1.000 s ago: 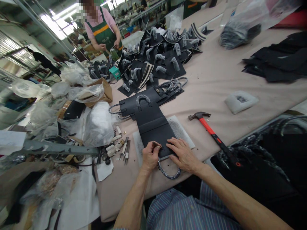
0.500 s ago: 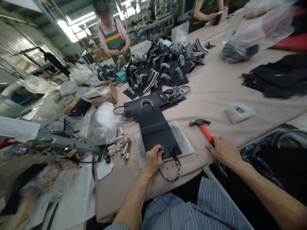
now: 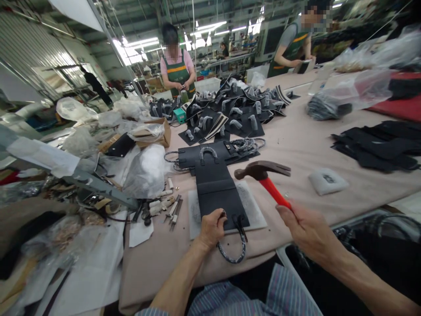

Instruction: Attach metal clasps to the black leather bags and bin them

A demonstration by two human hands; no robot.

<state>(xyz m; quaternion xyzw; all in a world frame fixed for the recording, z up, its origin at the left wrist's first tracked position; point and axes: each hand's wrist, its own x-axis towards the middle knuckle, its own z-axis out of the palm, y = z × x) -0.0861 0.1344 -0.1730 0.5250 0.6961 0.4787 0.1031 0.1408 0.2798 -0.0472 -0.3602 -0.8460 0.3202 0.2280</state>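
Left clutter: we see clear plastic bags (image 3: pixel 144 171) heaped on the surface (image 3: pixel 296 145), with small metal tools (image 3: pixel 173 207) lying just beside them.
Left hand: our left hand (image 3: pixel 210 229) rests at the near edge of the black panel (image 3: pixel 217 193). Its fingers (image 3: pixel 219 216) are curled tight, pinching the left end of the wrapped handle (image 3: pixel 234 253).
Black panel: it lies flat on a grey slab (image 3: pixel 255 206) near the surface's front edge. The wrapped handle loops off that edge towards us.
Hammer: we see the hammer (image 3: pixel 263 170) raised above the slab, head to the left, well clear of the panel.
Right hand: our right hand (image 3: pixel 304 228) has its fingers (image 3: pixel 285 214) wrapped firmly around the hammer's red shaft.
Right side: a white pad (image 3: pixel 327 181) lies apart, and dark stacked pieces (image 3: pixel 378 147) sit beyond it.
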